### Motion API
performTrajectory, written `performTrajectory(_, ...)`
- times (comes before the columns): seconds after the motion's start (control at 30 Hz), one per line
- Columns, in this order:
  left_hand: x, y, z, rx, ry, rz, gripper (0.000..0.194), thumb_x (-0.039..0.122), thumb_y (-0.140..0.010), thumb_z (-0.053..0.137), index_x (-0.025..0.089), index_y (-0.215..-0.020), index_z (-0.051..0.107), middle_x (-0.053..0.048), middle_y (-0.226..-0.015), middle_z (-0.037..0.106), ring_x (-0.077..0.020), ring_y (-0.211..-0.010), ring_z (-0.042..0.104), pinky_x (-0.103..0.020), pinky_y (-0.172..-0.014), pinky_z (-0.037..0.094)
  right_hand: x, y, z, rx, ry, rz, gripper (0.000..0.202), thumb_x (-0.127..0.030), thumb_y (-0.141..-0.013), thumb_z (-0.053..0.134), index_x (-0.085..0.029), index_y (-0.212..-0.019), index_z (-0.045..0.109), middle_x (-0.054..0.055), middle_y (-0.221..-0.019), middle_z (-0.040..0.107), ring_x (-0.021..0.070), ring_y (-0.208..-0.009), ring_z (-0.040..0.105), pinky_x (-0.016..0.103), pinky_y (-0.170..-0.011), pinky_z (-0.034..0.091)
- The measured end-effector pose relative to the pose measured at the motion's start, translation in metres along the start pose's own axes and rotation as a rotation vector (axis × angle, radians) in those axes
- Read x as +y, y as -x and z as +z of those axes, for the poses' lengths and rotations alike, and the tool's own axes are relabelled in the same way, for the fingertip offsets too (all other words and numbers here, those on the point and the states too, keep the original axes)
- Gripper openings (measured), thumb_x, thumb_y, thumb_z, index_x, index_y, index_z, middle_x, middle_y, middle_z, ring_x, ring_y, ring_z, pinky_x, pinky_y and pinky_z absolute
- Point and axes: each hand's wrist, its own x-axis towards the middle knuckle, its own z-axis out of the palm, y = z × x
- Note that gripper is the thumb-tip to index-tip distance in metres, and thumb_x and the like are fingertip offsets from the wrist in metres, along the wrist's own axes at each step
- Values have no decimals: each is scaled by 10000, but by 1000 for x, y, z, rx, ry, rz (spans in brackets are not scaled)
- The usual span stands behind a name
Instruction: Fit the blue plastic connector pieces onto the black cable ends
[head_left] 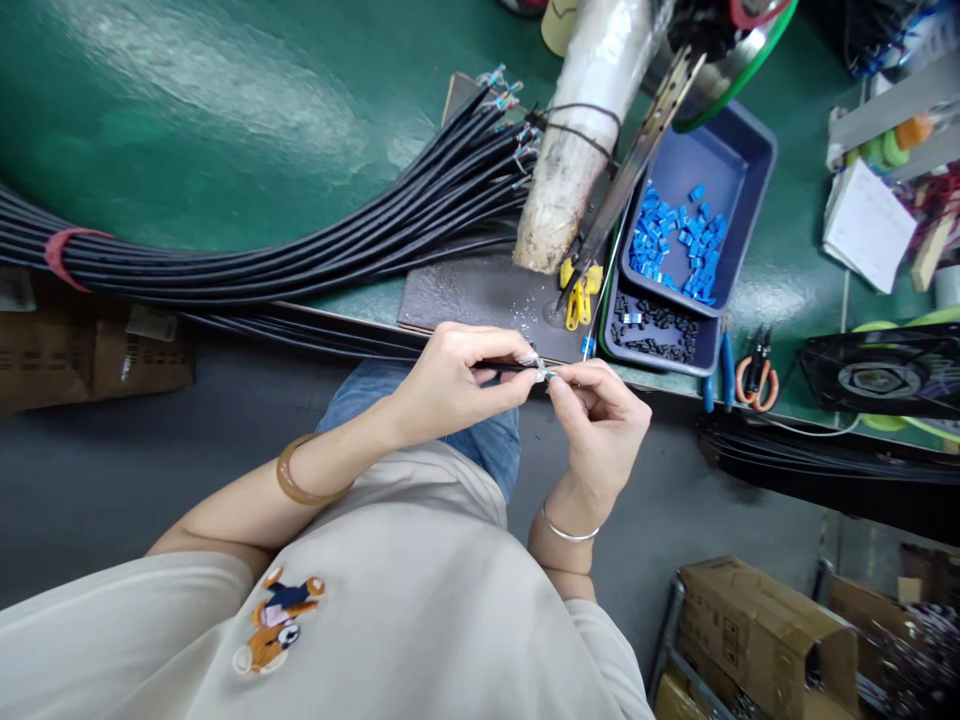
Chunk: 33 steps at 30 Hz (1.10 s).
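Observation:
My left hand (480,372) is closed around the end of a black cable (491,367), just in front of the bench edge. Thin wires come out of that cable end between the two hands. With thumb and forefinger, my right hand (600,405) pinches these wire ends (549,374), close beside the left fingertips. The wires are small and partly hidden by the fingers. A thick bundle of black cables (315,262) lies on the bench to the left, its stripped ends showing coloured wires (506,95).
Beyond my hands a dark board (465,295) carries yellow-handled snips (579,300). To its right, trays hold blue connectors (675,240) and small black parts (652,330). Blue-handled pliers (726,370), orange-handled scissors (757,375) and a black fan (877,375) lie farther right. A wrapped post (581,130) leans overhead.

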Motion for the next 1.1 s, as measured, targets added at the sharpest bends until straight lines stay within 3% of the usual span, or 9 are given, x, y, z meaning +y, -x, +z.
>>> performTrajectory(0.23,-3,1,1,10,-49,70,68,113,-780,619,122,-731,666,25,-606,584,-40,-493,373,-172,-464,304,1,1,-1,6,12,14,34,-221,-806,700,-216,-794,731,-21,-718,586,64,-564,425,249,-497,265)
performTrajectory(0.47,-5,5,6,-10,-142,167,100,131,-825,592,142,-749,655,21,-613,574,-59,-539,428,-199,-531,345,-6,0,-7,-18,195,-36,70,-182,-809,676,-188,-740,682,-46,-678,554,40,-506,312,247,-481,231)
performTrajectory(0.53,-1,7,7,-18,-42,72,113,143,-830,587,141,-721,617,31,-583,539,-51,-514,400,-194,-506,327,-7,3,-4,5,210,-67,100,-169,-807,662,-187,-710,656,-51,-661,535,41,-498,312,243,-468,227)
performTrajectory(0.67,9,7,1,-166,488,-407,237,276,-868,601,154,-679,527,46,-492,511,-34,-407,345,-176,-404,278,-6,8,7,82,186,-223,88,-163,-790,678,-204,-718,649,-49,-654,542,51,-497,344,241,-446,225)
performTrajectory(0.77,11,7,-6,-246,744,-610,288,350,-801,714,155,-696,530,35,-487,558,-21,-363,313,-172,-363,223,-6,7,9,55,84,-164,105,-215,-804,683,-210,-707,644,-37,-655,547,68,-528,399,244,-457,247)
performTrajectory(0.87,9,7,-8,-222,777,-600,270,334,-774,746,143,-710,567,19,-520,589,-28,-395,382,-162,-383,272,-7,4,5,44,43,-38,113,-297,-836,660,-210,-766,676,-19,-695,566,79,-552,433,248,-472,284)
performTrajectory(0.97,7,7,-7,-182,712,-540,220,277,-762,748,129,-705,596,14,-547,594,-55,-484,502,-159,-465,398,-9,3,0,-5,76,-21,160,-336,-815,699,-233,-936,718,-11,-791,600,65,-539,409,249,-464,261)
performTrajectory(1.1,7,8,-2,-146,636,-490,163,163,-738,736,120,-664,597,30,-549,573,-45,-501,503,-146,-492,423,-12,6,2,-54,119,-59,55,-259,-833,691,-218,-795,689,-12,-783,599,66,-553,412,256,-469,257)
